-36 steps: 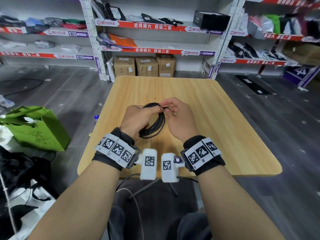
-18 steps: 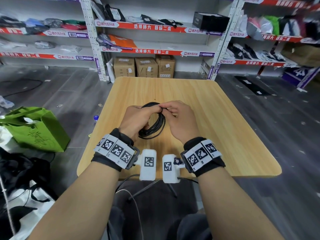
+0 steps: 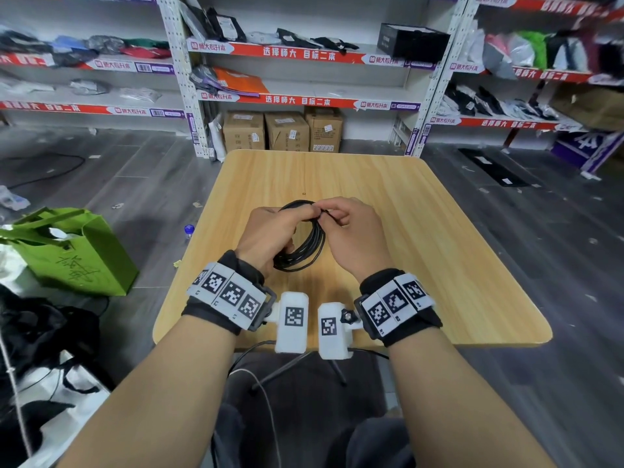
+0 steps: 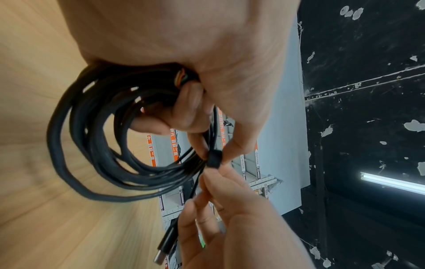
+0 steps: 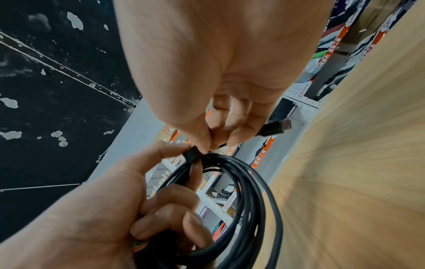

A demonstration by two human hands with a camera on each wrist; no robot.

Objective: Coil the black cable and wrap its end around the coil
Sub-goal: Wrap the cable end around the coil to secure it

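my left hand [image 3: 270, 234] has its grip curled round the coiled cable [image 3: 309, 243], held upright just above the desk [image 3: 439, 231]. my right hand [image 3: 351, 234] pinches the cable's thin end at the top of the coil, beside a small black band of wraps [image 4: 213, 158]. the plug [image 5: 274, 128] sticks out past my right fingers.

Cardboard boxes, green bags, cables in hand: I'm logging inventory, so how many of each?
Cardboard boxes: 3
Green bag: 1
Black cable, held by left hand and right hand: 1
Total: 5
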